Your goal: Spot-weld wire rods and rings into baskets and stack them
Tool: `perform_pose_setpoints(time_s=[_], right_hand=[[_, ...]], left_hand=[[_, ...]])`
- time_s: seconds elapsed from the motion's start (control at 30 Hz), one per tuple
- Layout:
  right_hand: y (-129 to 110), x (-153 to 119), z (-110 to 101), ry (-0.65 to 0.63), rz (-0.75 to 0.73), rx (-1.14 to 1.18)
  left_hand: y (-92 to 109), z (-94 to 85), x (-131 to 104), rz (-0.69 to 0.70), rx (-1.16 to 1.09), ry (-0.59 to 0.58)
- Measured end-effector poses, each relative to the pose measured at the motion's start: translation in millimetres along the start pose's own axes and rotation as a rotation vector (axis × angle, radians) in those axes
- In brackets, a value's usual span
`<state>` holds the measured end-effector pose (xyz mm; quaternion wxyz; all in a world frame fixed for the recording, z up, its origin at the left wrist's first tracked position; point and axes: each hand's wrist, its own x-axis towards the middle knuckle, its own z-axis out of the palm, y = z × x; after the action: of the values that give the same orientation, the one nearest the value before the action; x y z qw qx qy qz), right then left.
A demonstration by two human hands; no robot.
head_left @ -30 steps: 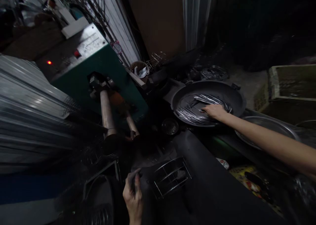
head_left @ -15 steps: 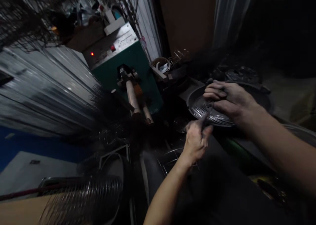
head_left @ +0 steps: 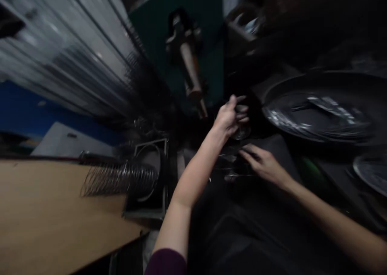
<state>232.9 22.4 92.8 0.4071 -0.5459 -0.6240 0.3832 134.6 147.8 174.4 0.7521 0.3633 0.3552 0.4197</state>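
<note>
Blurred by motion, my left hand (head_left: 231,116) reaches forward with its fingers apart and slightly curled. Nothing shows in its grasp. Just below its fingers is a small round shiny thing (head_left: 242,133), partly covered. My right hand (head_left: 266,164) is lower and to the right, thumb and fingers pinched together. Its fingertips meet the edge of a thin metal wire frame (head_left: 232,176) over the dark cloth of my lap. Whether the pinch holds that frame or another small piece, I cannot tell.
A wide dark pan (head_left: 284,126) with shiny metal wires stands at right, another round dish (head_left: 371,172) below it. Ahead is a green machine (head_left: 211,37) with a projecting rod (head_left: 190,65). Left are a wire coil (head_left: 121,178) and a wooden tabletop (head_left: 45,210).
My hands were together near the pan, a thin piece between them; now they are apart. Both have come to the area over my lap. The view has tilted down and shifted.
</note>
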Motion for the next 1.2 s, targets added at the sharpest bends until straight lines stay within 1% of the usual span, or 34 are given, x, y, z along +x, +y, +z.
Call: perform_pose_setpoints(time_s=[0.03,0.07,0.1,0.17,0.2,0.27,0.3,0.33,0.4,0.43,0.47,0.5,0.6,0.7,0.77,0.83,0.93,1.07,1.2], right_hand=[[-5,8,-2,-0.016,0.008,-0.005],[-10,16,-3,-0.029,0.020,0.005],[-15,25,-4,-0.050,0.039,0.033],[-23,42,-3,-0.118,0.106,0.140],[-25,49,-1,-0.167,0.150,0.199],[-26,61,5,-0.257,0.266,0.280],[-24,66,9,-0.279,0.325,0.294],[-22,70,13,-0.285,0.373,0.295],[-19,77,20,-0.283,0.430,0.284],[-19,81,22,-0.276,0.434,0.285],[-20,85,23,-0.267,0.429,0.289],[-23,89,24,-0.254,0.416,0.299],[-37,108,23,-0.204,0.410,0.364],[-52,130,23,-0.173,0.501,0.436],[-59,144,24,-0.146,0.538,0.480],[-63,155,27,-0.134,0.525,0.505],[-66,167,29,-0.131,0.458,0.479],[-69,176,33,-0.130,0.382,0.406],[-72,182,38,-0.122,0.355,0.351]], left_hand=[[-3,-14.2,-3,0.038,0.065,0.008],[-7,-30.3,-12,0.099,0.154,0.025],[-13,-47.2,-27,0.174,0.267,0.043],[-32,-80.7,-67,0.320,0.547,0.073],[-44,-96.1,-88,0.348,0.696,0.048],[-74,-120.9,-122,0.338,0.969,0.001],[-90,-129.1,-132,0.339,1.069,0.001],[-105,-134.2,-138,0.354,1.135,0.037],[-126,-136.9,-136,0.426,1.156,0.161],[-131,-136.2,-131,0.477,1.129,0.219],[-131,-135.4,-125,0.531,1.097,0.252],[-127,-135.0,-118,0.583,1.078,0.256],[-99,-137.3,-101,0.707,1.093,0.212],[-71,-141.4,-88,0.758,1.072,0.170],[-60,-143.9,-80,0.766,1.020,0.168],[-53,-146.1,-73,0.780,0.972,0.183],[-46,-149.0,-63,0.815,0.919,0.199],[-37,-153.3,-56,0.852,0.927,0.208],[-32,-159.1,-50,0.871,0.921,0.203]])
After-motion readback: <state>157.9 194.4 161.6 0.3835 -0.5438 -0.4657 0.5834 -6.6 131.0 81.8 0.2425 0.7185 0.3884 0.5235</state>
